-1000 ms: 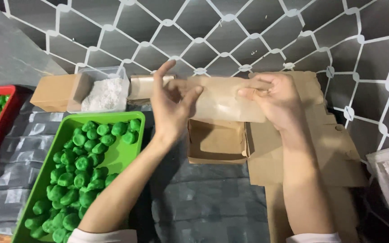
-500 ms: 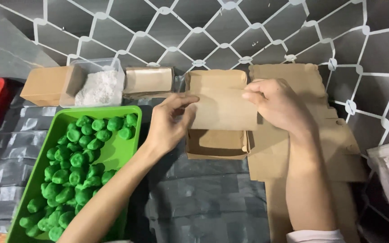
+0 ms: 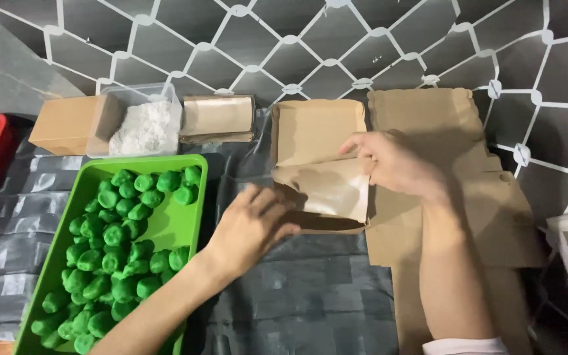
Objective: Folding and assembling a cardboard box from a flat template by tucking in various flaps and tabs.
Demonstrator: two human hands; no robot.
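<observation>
Nearest, the left forearm reaches up from the near edge, and the left hand [image 3: 251, 227] hovers palm down with fingers loosely curled, holding nothing, at the left near corner of the open brown cardboard box [image 3: 320, 167]. Left of it lies the green tray [image 3: 185, 227] of green balls [image 3: 116, 243]. The right hand [image 3: 396, 164], its arm coming straight from the near side, pinches the brown paper liner [image 3: 330, 187] against the box's right side. The box sits mid-worktop, its long axis running near to far, lid flap lying far. Farther left stand a tub of white powder [image 3: 142, 125] and a small closed box [image 3: 67, 125].

Dark wall [image 3: 376, 46], white lattice pattern
</observation>
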